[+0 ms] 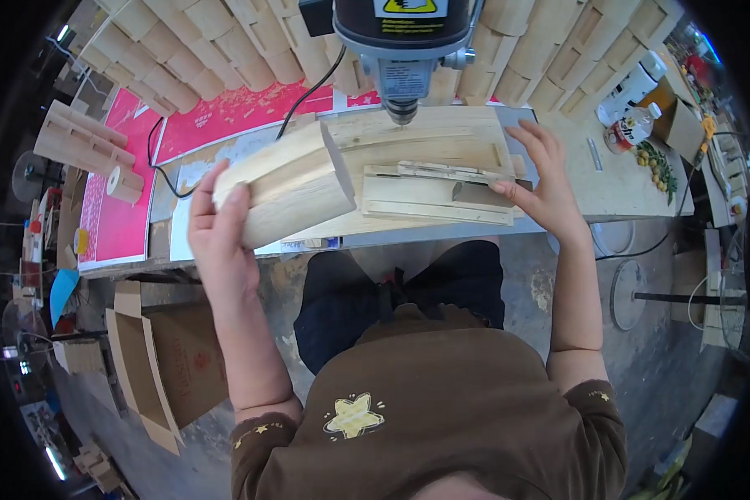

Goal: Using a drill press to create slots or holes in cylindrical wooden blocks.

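My left hand (218, 227) grips a pale wooden block (287, 187) with a rounded edge and holds it raised over the near left of the bench. My right hand (542, 179) rests with fingers spread on a wooden jig (437, 196) made of flat boards and thin strips. That jig lies on the bench under the drill press (402, 42), whose chuck and bit (402, 110) hang just above the boards. Neither hand touches the drill.
Rows of similar wooden blocks (225, 42) are stacked behind the bench. A pink sheet (225, 117) covers the left side, with a black cable (304, 96) across it. A plastic bottle (633, 125) and a white container stand at the right. An open cardboard box (171, 367) sits on the floor.
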The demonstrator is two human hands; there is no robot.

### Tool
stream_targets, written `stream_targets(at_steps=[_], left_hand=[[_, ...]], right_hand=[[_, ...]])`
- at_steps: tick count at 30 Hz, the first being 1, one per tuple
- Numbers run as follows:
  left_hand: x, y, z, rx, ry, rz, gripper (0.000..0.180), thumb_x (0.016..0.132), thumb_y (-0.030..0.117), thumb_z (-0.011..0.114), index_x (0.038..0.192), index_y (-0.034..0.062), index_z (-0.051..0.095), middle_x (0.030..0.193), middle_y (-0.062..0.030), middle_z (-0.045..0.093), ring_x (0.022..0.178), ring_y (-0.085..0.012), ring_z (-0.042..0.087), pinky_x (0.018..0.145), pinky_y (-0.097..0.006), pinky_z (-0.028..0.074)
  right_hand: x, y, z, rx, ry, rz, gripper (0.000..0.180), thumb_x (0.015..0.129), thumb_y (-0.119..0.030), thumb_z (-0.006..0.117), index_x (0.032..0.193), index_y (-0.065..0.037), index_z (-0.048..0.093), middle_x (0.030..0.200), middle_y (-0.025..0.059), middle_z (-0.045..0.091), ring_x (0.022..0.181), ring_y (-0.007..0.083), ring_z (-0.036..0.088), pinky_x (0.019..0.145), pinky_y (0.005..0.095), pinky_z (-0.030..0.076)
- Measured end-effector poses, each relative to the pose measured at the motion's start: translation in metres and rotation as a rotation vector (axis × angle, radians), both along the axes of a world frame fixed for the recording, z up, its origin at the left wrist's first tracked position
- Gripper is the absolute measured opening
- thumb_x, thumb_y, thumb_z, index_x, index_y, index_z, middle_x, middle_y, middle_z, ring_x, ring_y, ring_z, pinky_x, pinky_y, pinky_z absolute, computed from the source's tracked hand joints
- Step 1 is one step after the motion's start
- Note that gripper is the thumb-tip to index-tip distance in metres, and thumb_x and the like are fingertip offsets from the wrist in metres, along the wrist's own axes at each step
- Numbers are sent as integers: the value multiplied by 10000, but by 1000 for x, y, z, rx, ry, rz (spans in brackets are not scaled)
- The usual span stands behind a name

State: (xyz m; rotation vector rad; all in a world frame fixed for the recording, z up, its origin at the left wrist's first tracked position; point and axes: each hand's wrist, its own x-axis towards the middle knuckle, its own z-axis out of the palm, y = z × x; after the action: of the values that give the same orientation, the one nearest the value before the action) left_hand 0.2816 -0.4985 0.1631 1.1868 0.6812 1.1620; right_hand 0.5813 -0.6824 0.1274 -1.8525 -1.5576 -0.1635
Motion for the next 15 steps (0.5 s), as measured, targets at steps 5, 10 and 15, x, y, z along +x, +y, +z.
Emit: stream_targets(at_steps=[5,10,15], left_hand=[[21,13,-54,-99,203,-23,455,780,79,688,1184,-23,505,750,-18,606,670,-44,550,586,-184,418],[41,20,-85,-166,421,-179,439,790,115,673,1181,-7,516,927,-90,621,811,-125,601,707,-251,490],[45,19,-94,-223,315,-191,473,768,151,715,1167,-17,525,634,56,473,532,-19,405,484,-182,318]], right_hand=[[24,-2,-50,-288,193,101,451,678,-134,748,1086,-31,586,1132,135,535,1075,271,485,926,358,381],[36,9,-53,-260,499,259,316,655,-48,742,950,-14,633,1028,73,553,999,213,516,879,305,389],[43,19,-45,-286,521,298,297,659,-17,729,939,-20,629,982,52,544,966,194,514,868,294,390]])
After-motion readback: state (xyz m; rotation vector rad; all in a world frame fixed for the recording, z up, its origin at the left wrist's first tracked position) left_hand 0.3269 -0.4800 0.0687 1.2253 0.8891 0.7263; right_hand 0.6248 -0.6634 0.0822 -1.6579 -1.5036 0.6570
